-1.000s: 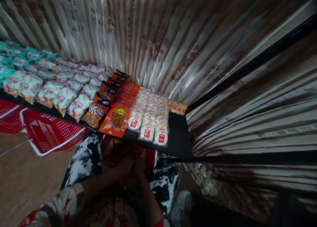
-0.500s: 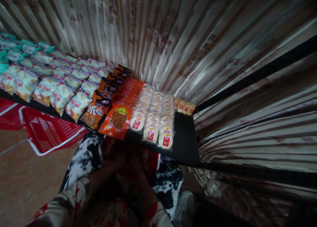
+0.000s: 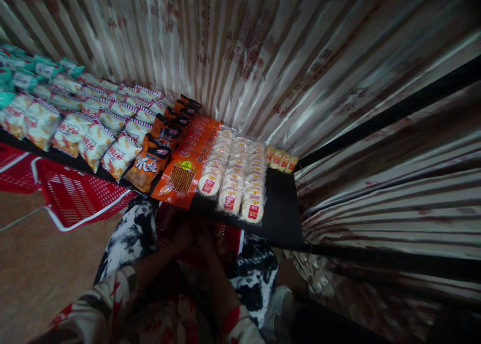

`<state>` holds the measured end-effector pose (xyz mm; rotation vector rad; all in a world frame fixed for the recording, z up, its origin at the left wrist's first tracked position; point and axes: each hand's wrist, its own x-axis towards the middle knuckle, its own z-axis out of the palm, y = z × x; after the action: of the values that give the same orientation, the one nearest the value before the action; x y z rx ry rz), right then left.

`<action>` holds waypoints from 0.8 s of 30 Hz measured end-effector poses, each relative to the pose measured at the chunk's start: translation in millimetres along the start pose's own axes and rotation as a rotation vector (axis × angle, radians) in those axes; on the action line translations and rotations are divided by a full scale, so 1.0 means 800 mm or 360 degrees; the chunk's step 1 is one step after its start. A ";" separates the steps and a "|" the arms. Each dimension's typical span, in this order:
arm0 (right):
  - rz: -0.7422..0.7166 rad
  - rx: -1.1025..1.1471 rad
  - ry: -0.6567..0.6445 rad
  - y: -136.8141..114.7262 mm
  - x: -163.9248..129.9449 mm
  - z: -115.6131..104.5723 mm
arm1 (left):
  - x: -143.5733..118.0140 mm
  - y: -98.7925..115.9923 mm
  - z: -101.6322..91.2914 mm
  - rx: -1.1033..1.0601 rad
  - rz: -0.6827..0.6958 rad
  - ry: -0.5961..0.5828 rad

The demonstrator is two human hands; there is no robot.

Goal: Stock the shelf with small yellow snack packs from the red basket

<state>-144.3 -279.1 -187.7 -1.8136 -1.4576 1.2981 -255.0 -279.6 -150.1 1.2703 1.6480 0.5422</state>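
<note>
Low in the head view, my left hand (image 3: 184, 236) and my right hand (image 3: 205, 239) are close together inside a red plastic basket (image 3: 239, 241) under the shelf's front edge. Deep shadow covers the fingers of both, so what they hold or touch cannot be made out. Just above them on the black shelf (image 3: 280, 209) lie rows of round white crackers (image 3: 230, 201) in clear wrappers. Beside these is a flat orange snack packet (image 3: 180, 176) with sticks pictured on it.
Orange-brown snack bags (image 3: 148, 166), white snack bags (image 3: 120, 156) and teal bags (image 3: 26, 78) fill the shelf leftward. Small yellow packets (image 3: 281, 161) stand at its right end. Another red basket (image 3: 80, 194) is below left. A pleated curtain (image 3: 240, 48) hangs behind, and a black bar (image 3: 394, 111) slants at right.
The view has shifted very slightly, with the shelf's goods a little higher and further right. My hands stay together in the basket, with no clear change in what they do.
</note>
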 end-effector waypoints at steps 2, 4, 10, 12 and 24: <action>0.0020 0.0027 0.0009 -0.006 -0.005 -0.004 | -0.004 0.005 -0.003 0.0062 0.0000 0.0024; 0.0008 0.0076 0.0034 -0.012 -0.012 -0.008 | -0.007 0.011 -0.006 0.0061 0.0011 0.0048; 0.0005 0.0171 0.0156 -0.027 -0.032 -0.009 | -0.015 0.011 -0.012 -0.0089 0.0171 0.0092; -0.0006 0.0182 0.0172 -0.029 -0.038 -0.008 | -0.016 0.004 -0.010 -0.0064 0.0179 0.0125; -0.0122 0.0020 0.0263 -0.051 -0.069 -0.023 | -0.032 0.005 -0.009 -0.0146 0.0166 0.0192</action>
<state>-147.2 -313.4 -125.5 -1.7927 -1.4116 1.0906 -258.8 -300.4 -133.1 1.2824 1.6421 0.7628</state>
